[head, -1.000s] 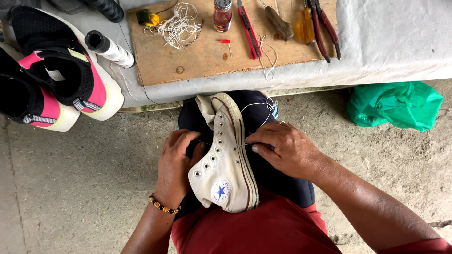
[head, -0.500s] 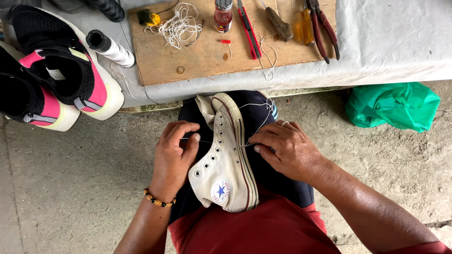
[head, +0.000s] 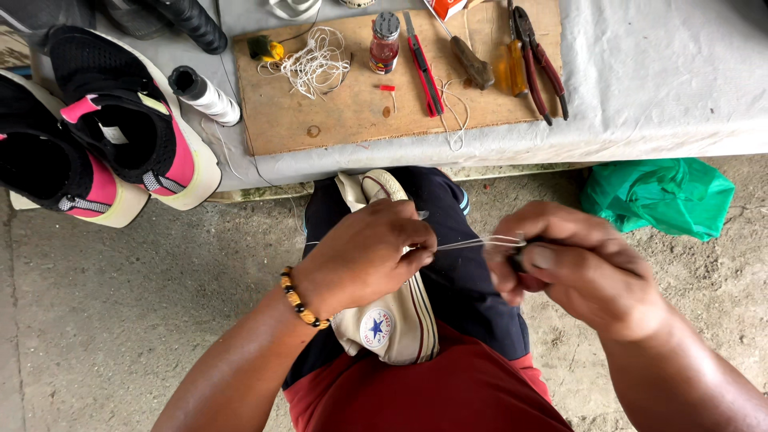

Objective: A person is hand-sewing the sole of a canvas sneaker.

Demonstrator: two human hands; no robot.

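A: Fast pass. What's in hand?

B: I've got a cream high-top sneaker [head: 394, 320] lying on my lap, toe away from me, heel end nearest my body. Its long axis runs roughly straight out from me toward the table. A taut thread [head: 472, 242] comes off it sideways.

A: Hands?

B: My left hand [head: 368, 256] is right over the shoe's upper, fingers curled down and pinched shut on the near end of the thread, resting against the canvas. My right hand [head: 572, 272] is off to the right of the shoe, clear of it, closed around a small dark tool handle [head: 522, 260]; whether the thread is tied to that tool or pinched beside it, I can't tell. Neither hand is spread.

A: Key relation?

B: The thread runs crosswise to the shoe's long axis, from left hand to right. The left hand is the nearer one, touching the shoe; the right sits apart from it, at the far end of the thread.

A: Around them?

B: Ahead of both hands, a wooden board [head: 352, 112] with loose string [head: 316, 60], a small bottle [head: 385, 42], a red cutter [head: 422, 64] and pliers [head: 538, 64]. Forward-left, a thread spool [head: 206, 94] and pink-and-black sneakers [head: 120, 136]. Right of the right hand, a green bag [head: 660, 196] on the floor.
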